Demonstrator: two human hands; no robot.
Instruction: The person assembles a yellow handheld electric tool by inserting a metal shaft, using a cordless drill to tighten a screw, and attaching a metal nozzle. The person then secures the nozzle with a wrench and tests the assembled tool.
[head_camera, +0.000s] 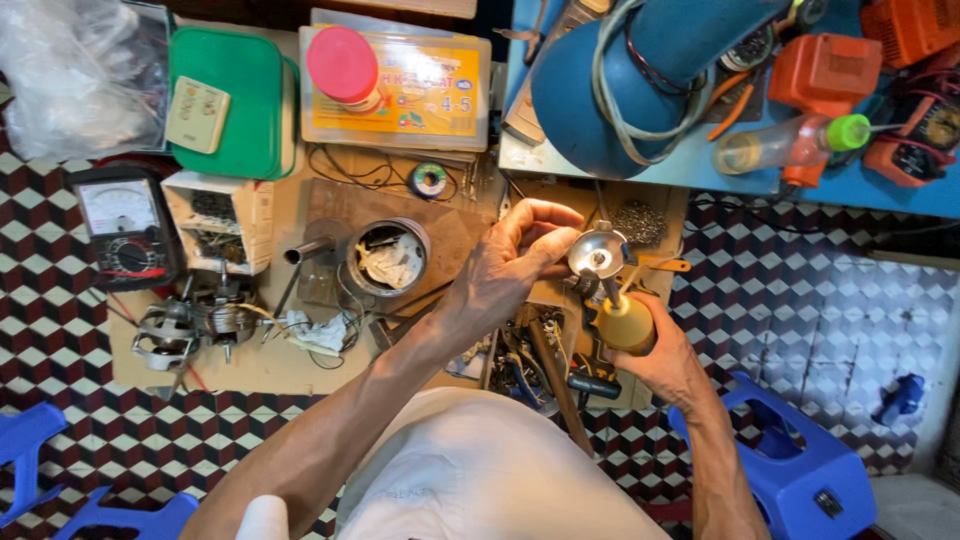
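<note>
Screwdriver (622, 315) with a fat amber handle is sitting clamped in our right hand (668, 362), its shaft meeting a small shiny metal cup (597, 252) that our left hand (510, 268) is pinching above the cluttered cardboard mat (260, 372). We are judging the cup light, stiff and slippery, best held by its rim.

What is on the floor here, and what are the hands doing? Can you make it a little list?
left hand: fingers on a shiny metal cap
right hand: grip around a yellow-handled screwdriver, tip at the cap
behind the hands: round tin of scraps
far left: analog multimeter, small motor
top: green tray, blue fan body
floor: checkered tiles
</note>
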